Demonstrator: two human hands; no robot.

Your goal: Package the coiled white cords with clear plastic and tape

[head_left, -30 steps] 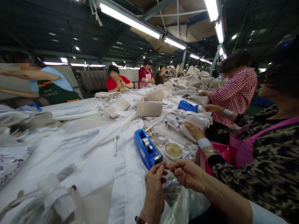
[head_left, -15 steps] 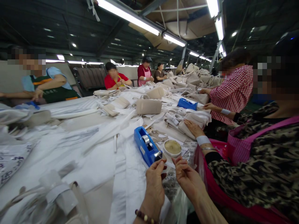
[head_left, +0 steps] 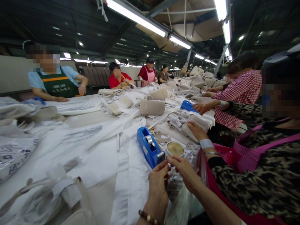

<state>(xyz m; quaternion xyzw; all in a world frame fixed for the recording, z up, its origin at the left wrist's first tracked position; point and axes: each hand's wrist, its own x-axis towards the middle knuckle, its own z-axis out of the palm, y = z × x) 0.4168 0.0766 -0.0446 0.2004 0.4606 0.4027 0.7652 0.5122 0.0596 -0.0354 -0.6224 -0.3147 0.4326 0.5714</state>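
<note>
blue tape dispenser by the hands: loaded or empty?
Loaded. The blue tape dispenser carries a roll on its hub; how much tape remains, cannot tell.

Small pale lettering sits across the chest of the dark green apron with an orange stripe point(head_left: 58, 86), worn by the person at far left, too blurred to read. Dark printed characters run along the crumpled white plastic bag point(head_left: 12, 154) at left, illegible too.

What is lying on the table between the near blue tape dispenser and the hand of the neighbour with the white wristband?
In the head view, a round shallow dish with tan contents sits between the tape dispenser and that hand, among paper scraps.
</note>
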